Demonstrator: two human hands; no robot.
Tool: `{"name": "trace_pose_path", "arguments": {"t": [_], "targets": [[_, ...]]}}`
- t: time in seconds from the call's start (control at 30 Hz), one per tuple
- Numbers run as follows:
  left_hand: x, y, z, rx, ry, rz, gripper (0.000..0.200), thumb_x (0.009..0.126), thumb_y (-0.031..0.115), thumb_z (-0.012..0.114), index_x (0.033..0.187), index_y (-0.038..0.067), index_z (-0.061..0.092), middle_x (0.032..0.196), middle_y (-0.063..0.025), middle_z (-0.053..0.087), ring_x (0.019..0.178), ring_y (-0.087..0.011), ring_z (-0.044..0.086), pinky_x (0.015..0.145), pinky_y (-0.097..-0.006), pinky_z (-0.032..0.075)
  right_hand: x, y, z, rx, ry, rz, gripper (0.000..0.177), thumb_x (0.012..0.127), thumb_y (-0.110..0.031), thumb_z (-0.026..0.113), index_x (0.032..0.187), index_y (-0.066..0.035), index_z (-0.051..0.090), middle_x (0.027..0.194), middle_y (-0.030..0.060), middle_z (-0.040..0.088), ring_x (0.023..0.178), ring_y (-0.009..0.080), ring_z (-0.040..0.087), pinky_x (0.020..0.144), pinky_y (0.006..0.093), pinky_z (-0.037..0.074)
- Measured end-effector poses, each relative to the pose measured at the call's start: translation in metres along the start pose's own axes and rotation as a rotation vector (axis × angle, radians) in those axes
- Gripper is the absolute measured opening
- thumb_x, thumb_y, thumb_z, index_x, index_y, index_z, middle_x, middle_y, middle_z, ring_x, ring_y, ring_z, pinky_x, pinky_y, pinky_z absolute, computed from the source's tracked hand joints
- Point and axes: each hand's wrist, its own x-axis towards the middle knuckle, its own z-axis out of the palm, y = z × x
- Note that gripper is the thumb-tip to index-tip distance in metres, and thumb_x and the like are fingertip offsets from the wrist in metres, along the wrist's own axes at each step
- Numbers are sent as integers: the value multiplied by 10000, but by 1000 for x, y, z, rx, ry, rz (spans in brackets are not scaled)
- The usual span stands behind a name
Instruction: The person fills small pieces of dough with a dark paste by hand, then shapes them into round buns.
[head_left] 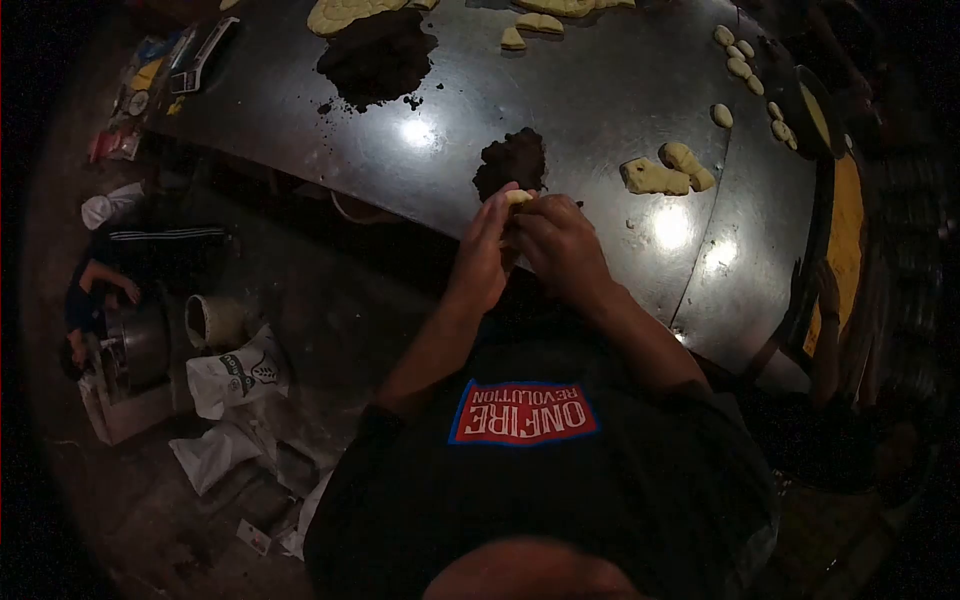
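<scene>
By the near edge of the worktop [585, 105], left hand [482, 248] and right hand [562, 243] share a closed grip on a small piece of pale dough [518, 197], just beside a dark crumbly mound [513, 160]. Pressing too hard could tear the dough; a slack grip could drop it off that edge. Fingers hide most of it, and the right hand's hold is hard to confirm in this dimness. A dough slab [348, 12] toward the far edge is cut off.
</scene>
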Motion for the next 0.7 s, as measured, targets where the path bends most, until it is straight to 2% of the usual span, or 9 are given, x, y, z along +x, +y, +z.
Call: {"name": "trace_pose_path", "arguments": {"t": [0.13,0.2,0.3,0.37,0.43,0.47,0.53,0.63,0.7], "targets": [[15,-5,8,-11,-25,82,354,992,204,408,1303,35,397,1218,-99,523,1128,-181,499,970,-298,401,-5,8,-1,190,41,93,328,765,14,602,1092,24,591,1168,178,565,1118,343,534,927,402,447],[19,-5,21,-32,-22,86,349,993,191,400,1305,33,391,1231,-105,512,1131,-185,498,982,-302,396,-18,16,0,18,86,-69,473,731,79,533,1202,63,489,1273,261,475,1218,414,443,998,447,401],[34,-16,31,27,-8,125,337,997,163,375,1308,33,380,1255,-122,490,1143,-200,498,1004,-322,389,-22,18,0,44,-27,50,513,743,104,471,1253,97,412,1354,275,385,1293,443,331,1072,457,307],[43,-15,31,9,-59,146,336,999,168,370,1305,30,385,1253,-126,489,1156,-207,491,1008,-335,391,-9,43,-21,110,-47,59,492,756,98,453,1247,62,451,1345,255,410,1265,413,387,1055,457,331],[43,-8,39,13,-85,139,345,997,183,382,1305,29,383,1254,-129,485,1169,-207,485,997,-333,404,3,86,-51,743,-181,139,420,777,37,504,1196,19,529,1236,213,523,1165,359,491,988,436,398],[44,-7,42,26,-129,72,354,996,184,386,1313,28,375,1250,-125,487,1167,-198,485,985,-328,413,17,90,-62,745,-177,143,420,777,37,504,1196,19,529,1236,213,523,1165,359,491,988,436,398],[44,-8,52,97,-198,-3,387,992,185,399,1344,32,344,1244,-113,484,1146,-173,492,949,-315,434,45,91,-86,195,-87,52,321,783,-44,575,1101,-10,604,1069,160,610,991,308,581,848,394,475],[48,-18,57,27,-143,29,395,995,180,389,1358,36,333,1269,-110,463,1152,-161,482,938,-309,437,60,101,-95,162,-281,-111,247,742,-86,694,972,-15,635,839,102,616,775,286,627,690,345,507],[46,-14,64,11,-46,66,398,1002,217,362,1358,40,340,1294,-127,441,1177,-200,469,967,-337,417,46,92,-81,61,-175,-252,221,736,-84,699,933,-15,625,878,99,603,751,280,618,655,350,516]]}}
